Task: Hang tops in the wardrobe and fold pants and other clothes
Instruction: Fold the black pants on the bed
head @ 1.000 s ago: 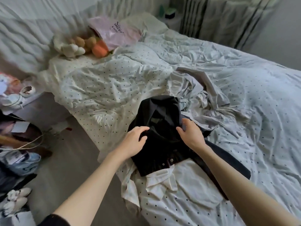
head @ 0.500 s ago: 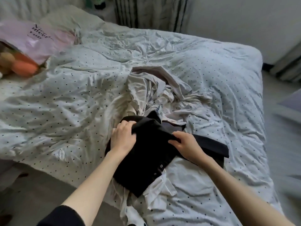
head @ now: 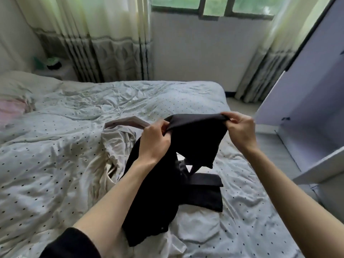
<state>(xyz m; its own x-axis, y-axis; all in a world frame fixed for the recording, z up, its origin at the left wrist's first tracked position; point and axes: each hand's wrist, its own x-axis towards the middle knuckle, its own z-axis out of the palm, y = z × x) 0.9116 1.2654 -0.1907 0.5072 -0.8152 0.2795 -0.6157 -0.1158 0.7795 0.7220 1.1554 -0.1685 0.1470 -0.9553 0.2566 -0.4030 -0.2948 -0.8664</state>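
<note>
Both hands holding black garment point(head: 195, 146) up over the bed point(head: 55, 164)

Left hand point(head: 155, 144) pinches the garment's top edge at its left end, fingers curled round the fabric; right hand point(head: 240, 131) pinches the same edge at the right end, thumb and fingers closed on it. Edge stretched between the two hands, mid-scene, raised above the polka-dot duvet. Rest of the garment hangs down toward the near side, lower part draped on the bed, one dark strip lying flat to the right of it. Crumpled beige/white clothes point(head: 115, 146) lie on the duvet just left of the garment, partly under it. White wardrobe door point(head: 307, 90) stands at the right; curtains point(head: 104, 53) and window point(head: 214, 6) on the far side; pillow point(head: 24, 84) far left
</note>
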